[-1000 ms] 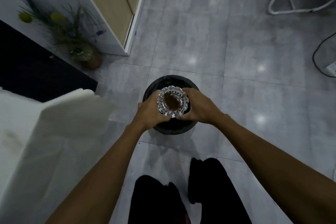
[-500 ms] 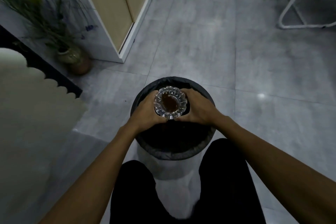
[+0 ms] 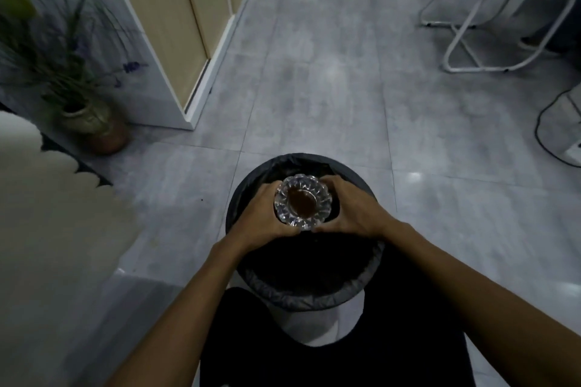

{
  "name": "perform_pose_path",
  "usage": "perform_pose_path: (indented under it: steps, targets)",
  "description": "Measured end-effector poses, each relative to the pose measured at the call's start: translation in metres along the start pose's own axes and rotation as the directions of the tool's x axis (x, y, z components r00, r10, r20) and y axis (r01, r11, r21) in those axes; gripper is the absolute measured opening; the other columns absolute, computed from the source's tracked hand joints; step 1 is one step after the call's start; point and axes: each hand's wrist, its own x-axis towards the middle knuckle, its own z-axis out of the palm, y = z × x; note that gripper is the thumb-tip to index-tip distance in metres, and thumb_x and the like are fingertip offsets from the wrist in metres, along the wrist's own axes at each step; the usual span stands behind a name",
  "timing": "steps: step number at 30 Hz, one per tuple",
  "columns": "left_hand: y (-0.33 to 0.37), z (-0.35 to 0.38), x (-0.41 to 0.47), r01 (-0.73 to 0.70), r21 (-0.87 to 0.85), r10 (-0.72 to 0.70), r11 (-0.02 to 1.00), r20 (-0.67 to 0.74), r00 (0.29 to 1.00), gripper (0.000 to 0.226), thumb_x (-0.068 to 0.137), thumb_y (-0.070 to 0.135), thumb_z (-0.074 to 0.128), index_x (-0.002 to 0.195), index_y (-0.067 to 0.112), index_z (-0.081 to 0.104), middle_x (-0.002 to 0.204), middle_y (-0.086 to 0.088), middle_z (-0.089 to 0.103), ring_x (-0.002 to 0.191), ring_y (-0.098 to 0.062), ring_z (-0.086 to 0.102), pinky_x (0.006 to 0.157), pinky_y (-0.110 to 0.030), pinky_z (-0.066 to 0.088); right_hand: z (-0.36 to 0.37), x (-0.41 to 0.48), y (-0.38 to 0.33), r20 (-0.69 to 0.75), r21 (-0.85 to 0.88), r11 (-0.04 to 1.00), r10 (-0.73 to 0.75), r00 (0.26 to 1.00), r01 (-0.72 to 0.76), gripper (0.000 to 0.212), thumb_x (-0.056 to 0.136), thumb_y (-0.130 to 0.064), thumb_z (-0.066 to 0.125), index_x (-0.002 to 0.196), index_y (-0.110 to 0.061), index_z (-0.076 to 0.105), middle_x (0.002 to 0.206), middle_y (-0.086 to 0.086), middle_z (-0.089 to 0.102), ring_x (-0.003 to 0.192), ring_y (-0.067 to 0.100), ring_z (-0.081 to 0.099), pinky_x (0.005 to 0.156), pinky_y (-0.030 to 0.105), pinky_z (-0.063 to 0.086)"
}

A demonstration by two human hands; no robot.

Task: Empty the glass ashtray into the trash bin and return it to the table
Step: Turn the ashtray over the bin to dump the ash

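Note:
The glass ashtray (image 3: 302,201) is round and faceted, with a brown patch in its bowl, and it faces up. My left hand (image 3: 262,217) grips its left side and my right hand (image 3: 350,209) grips its right side. I hold it level over the far half of the trash bin (image 3: 301,294), a round bin lined with a black bag. The bin stands on the floor right in front of my legs.
A table edge with a pale scalloped cloth (image 3: 47,204) is at the left. A potted plant (image 3: 78,110) stands on the floor beside a wooden cabinet (image 3: 188,25). A white folding chair frame (image 3: 490,25) and a black cable (image 3: 540,132) lie at the right.
I have come closer to the bin, which now fills more of the view beneath the ashtray. Both hands keep the same grip and the ashtray stays upright.

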Motion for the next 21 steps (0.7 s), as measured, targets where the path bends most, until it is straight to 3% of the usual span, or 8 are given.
perform_pose_path:
  steps: [2, 4, 6, 8, 11, 14, 18, 21]
  targets:
    - [-0.006, 0.000, 0.000, 0.005, 0.010, -0.005, 1.000, 0.012, 1.000, 0.095, 0.056, 0.055, 0.097, 0.124, 0.078, 0.036, 0.135, 0.031, 0.049, 0.116, 0.032, 0.044, 0.092, -0.006, 0.037, 0.004, 0.000, 0.002, 0.007, -0.001, 1.000, 0.009, 1.000, -0.009, 0.111, 0.052, -0.101, 0.066, 0.141, -0.041, 0.039, 0.138, -0.018, 0.056, 0.119, 0.002, 0.057, 0.102, 0.033, 0.052]
    - [-0.010, 0.000, -0.003, 0.008, 0.006, -0.008, 1.000, 0.009, 1.000, 0.099, 0.055, 0.058, 0.097, 0.129, 0.077, 0.034, 0.133, 0.039, 0.046, 0.115, 0.029, 0.048, 0.093, -0.010, 0.039, 0.008, 0.000, 0.002, 0.028, 0.002, 1.000, 0.001, 1.000, -0.001, 0.114, 0.052, -0.099, 0.069, 0.143, -0.038, 0.038, 0.140, -0.015, 0.056, 0.120, 0.003, 0.057, 0.102, 0.033, 0.052]
    - [-0.014, 0.000, -0.008, 0.029, -0.006, -0.029, 1.000, 0.011, 1.000, 0.115, 0.053, 0.060, 0.097, 0.148, 0.052, 0.034, 0.138, 0.031, 0.048, 0.119, 0.014, 0.055, 0.099, -0.020, 0.044, 0.011, -0.001, 0.002, 0.036, -0.010, 1.000, -0.015, 0.999, 0.015, 0.117, 0.052, -0.093, 0.076, 0.146, -0.034, 0.038, 0.142, -0.012, 0.057, 0.122, 0.006, 0.057, 0.104, 0.033, 0.051]
    - [-0.015, -0.002, -0.014, 0.040, -0.001, -0.040, 0.999, 0.013, 0.999, 0.118, 0.053, 0.060, 0.097, 0.150, 0.042, 0.034, 0.139, 0.026, 0.051, 0.123, 0.000, 0.058, 0.103, -0.026, 0.048, 0.009, -0.002, 0.000, 0.048, -0.005, 0.999, -0.045, 0.998, 0.045, 0.114, 0.055, -0.081, 0.085, 0.147, -0.032, 0.039, 0.143, -0.011, 0.058, 0.123, 0.006, 0.056, 0.103, 0.029, 0.049]
    - [-0.011, -0.006, -0.024, 0.048, 0.009, -0.047, 0.999, -0.008, 0.999, 0.115, 0.054, 0.060, 0.097, 0.149, 0.038, 0.036, 0.138, 0.022, 0.054, 0.120, 0.002, 0.058, 0.099, -0.020, 0.047, 0.005, -0.003, 0.000, 0.082, 0.025, 0.994, -0.108, 0.991, 0.107, 0.106, 0.063, -0.062, 0.094, 0.148, -0.028, 0.041, 0.142, -0.009, 0.060, 0.121, 0.005, 0.057, 0.101, 0.022, 0.045]
    - [-0.003, -0.010, -0.035, 0.072, -0.022, -0.073, 0.997, -0.035, 0.997, 0.123, 0.053, 0.060, 0.096, 0.156, 0.028, 0.037, 0.144, 0.017, 0.054, 0.127, -0.001, 0.057, 0.103, -0.024, 0.051, 0.002, -0.005, 0.002, 0.105, 0.054, 0.990, -0.136, 0.985, 0.131, 0.100, 0.069, -0.051, 0.095, 0.149, -0.024, 0.043, 0.139, -0.005, 0.063, 0.122, 0.008, 0.060, 0.105, 0.026, 0.049]
    - [0.009, -0.008, -0.047, 0.089, -0.081, -0.094, 0.993, -0.059, 0.994, 0.112, 0.063, 0.037, 0.103, 0.157, 0.019, 0.044, 0.148, 0.014, 0.058, 0.128, -0.004, 0.063, 0.100, -0.027, 0.058, 0.001, -0.014, 0.006, 0.108, 0.070, 0.990, -0.132, 0.985, 0.125, 0.093, 0.071, -0.051, 0.094, 0.147, -0.028, 0.045, 0.136, -0.007, 0.066, 0.120, 0.005, 0.061, 0.104, 0.025, 0.049]
    - [0.014, -0.005, -0.049, 0.102, -0.113, -0.106, 0.988, -0.028, 0.994, 0.113, 0.071, 0.025, 0.102, 0.165, 0.015, 0.040, 0.154, 0.004, 0.061, 0.135, -0.010, 0.064, 0.110, -0.039, 0.057, -0.003, -0.020, 0.011, 0.101, 0.095, 0.988, -0.134, 0.986, 0.124, 0.089, 0.073, -0.051, 0.093, 0.146, -0.027, 0.049, 0.135, -0.007, 0.067, 0.122, 0.008, 0.063, 0.106, 0.033, 0.052]
